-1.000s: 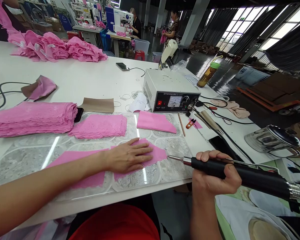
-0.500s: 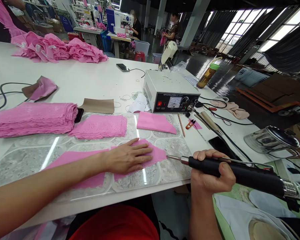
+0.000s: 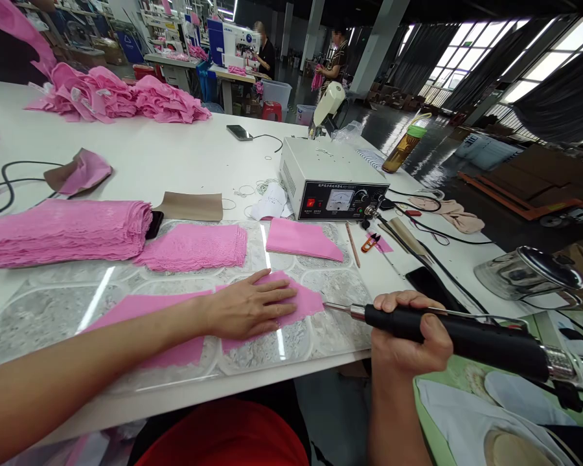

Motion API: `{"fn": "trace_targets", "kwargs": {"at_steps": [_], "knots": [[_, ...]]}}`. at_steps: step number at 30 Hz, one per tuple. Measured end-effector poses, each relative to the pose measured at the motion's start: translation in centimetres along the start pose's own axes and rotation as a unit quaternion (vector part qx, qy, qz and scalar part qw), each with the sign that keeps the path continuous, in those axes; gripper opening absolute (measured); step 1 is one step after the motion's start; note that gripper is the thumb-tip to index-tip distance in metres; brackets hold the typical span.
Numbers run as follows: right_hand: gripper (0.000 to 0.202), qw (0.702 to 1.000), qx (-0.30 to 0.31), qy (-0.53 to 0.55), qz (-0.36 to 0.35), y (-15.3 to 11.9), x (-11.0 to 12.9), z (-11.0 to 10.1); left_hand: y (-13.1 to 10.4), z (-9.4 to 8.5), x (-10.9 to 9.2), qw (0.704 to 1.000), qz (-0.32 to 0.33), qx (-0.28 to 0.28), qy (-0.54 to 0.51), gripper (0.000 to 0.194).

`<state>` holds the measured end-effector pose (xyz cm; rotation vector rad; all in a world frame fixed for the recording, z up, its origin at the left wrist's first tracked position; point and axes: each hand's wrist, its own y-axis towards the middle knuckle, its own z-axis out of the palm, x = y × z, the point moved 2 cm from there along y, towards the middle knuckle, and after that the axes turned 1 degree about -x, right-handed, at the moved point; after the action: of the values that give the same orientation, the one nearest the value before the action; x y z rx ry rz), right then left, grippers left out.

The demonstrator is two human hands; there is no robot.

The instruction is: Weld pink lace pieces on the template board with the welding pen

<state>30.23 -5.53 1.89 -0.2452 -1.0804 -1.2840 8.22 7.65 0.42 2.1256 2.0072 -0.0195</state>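
a: where are the hands, and what is in them?

b: the left hand [image 3: 250, 305] lies palm down, fingers lightly spread, on a pink fabric piece [image 3: 309, 301]; the right hand [image 3: 411, 330] is wrapped around a black-handled tool [image 3: 490, 342], its metal tip at the fabric's right edge, though contact cannot be told

a: and the fabric itself?

b: flat on a grey patterned mat [image 3: 340, 336] at the near side of a white surface [image 3: 184, 152], a second pink piece [image 3: 175, 353] under the left forearm; a tall pink stack [image 3: 63, 234], a lower pink stack [image 3: 194, 247] and a folded pink piece [image 3: 301, 239] sit behind

a: any writing to credit?

b: a pale control box [image 3: 337, 165] carries chinese characters and a model code on its black front, too small to read surely, above a red switch [image 3: 311, 203] and a dial meter [image 3: 341, 199]; in the background, a blue-and-white sewing machine [image 3: 236, 42] reads "juki"

a: anything beside the box?

b: orange snips [image 3: 370, 243] and a brown pencil-like stick [image 3: 352, 244], in front of it
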Motion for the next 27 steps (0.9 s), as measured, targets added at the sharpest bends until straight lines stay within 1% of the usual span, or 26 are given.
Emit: {"fn": "trace_targets", "kwargs": {"at_steps": [5,9,12,14,17,19,24,27], "knots": [[0.009,1.0,0.02,-0.017,-0.014,0.0,-0.1,-0.1,-0.1,0.2,0.0,1.0,0.003,-0.017,-0.009,0.044],[0.01,0.999,0.018,-0.027,-0.006,0.0,0.0,-0.2,0.0,0.4,0.0,1.0,-0.008,0.004,-0.017,0.043],[0.013,1.0,0.007,-0.03,0.007,0.0,0.4,-0.3,-0.1,-0.1,0.0,0.999,-0.025,0.022,-0.031,0.043],[0.015,1.0,-0.008,-0.022,0.018,-0.1,0.8,-0.5,-0.6,-0.8,-0.1,0.998,-0.037,0.025,-0.042,0.043],[0.015,0.999,-0.02,-0.014,0.034,-0.4,1.5,-0.3,-2.3,-1.8,-0.4,0.997,-0.056,0.018,-0.058,0.041],[0.015,0.999,-0.012,-0.017,0.045,-0.9,1.9,0.2,-3.8,-2.2,-0.8,0.995,-0.07,0.015,-0.068,0.041],[0.014,0.996,0.041,-0.02,0.079,-3.0,2.5,1.9,-7.5,-2.6,-2.0,0.989,-0.109,0.029,-0.092,0.04],[0.016,0.989,0.089,-0.001,0.116,-4.6,2.2,2.9,-8.9,-2.6,-2.4,0.987,-0.113,0.037,-0.104,0.047]]}}
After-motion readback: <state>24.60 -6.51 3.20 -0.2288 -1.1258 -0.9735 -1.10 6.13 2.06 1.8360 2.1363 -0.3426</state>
